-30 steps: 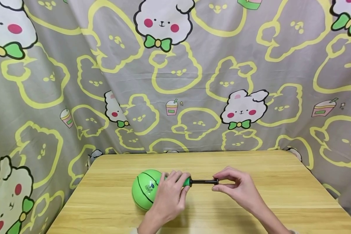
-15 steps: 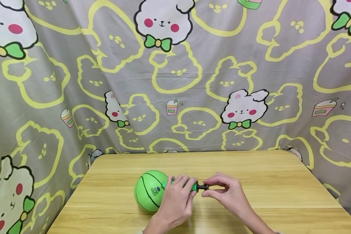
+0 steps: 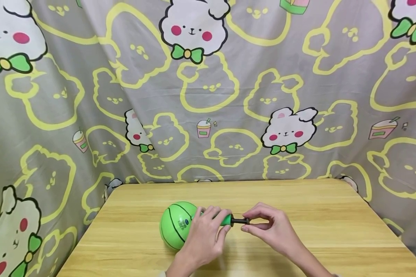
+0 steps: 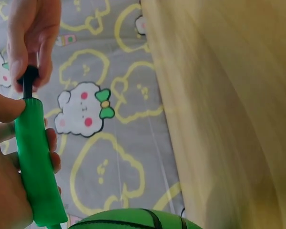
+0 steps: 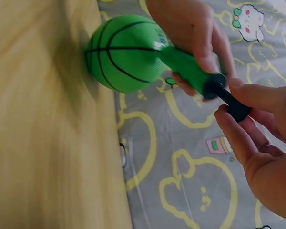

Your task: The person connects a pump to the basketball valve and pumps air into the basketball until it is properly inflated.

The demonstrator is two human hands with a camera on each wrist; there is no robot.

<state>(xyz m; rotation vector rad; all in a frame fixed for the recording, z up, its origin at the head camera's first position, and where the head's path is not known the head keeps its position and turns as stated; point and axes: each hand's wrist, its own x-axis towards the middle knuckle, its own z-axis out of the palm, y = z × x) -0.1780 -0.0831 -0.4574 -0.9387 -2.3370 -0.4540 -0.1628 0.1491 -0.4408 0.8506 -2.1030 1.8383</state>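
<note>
A green ball [image 3: 175, 227] with black basketball lines sits on the wooden table, left of my hands. My left hand [image 3: 204, 234] grips the green barrel of a hand pump [image 4: 35, 162], its fingers curled around it. The pump's nozzle end meets the ball in the right wrist view, where the green ball [image 5: 126, 55] shows behind the barrel. My right hand [image 3: 272, 229] pinches the black knob [image 5: 239, 112] at the end of the pump's rod between thumb and fingers. A short length of black rod [image 3: 240, 221] stands out from the barrel.
The light wooden table [image 3: 332, 231] stretches on both sides of the hands. A grey curtain [image 3: 225, 115] with yellow outlines and white cartoon animals hangs along its back and sides.
From one second to half a second ago, my right hand pushed the rod most of the way into the barrel. Since then the rod has come out slightly. The ball has shifted a little right overall.
</note>
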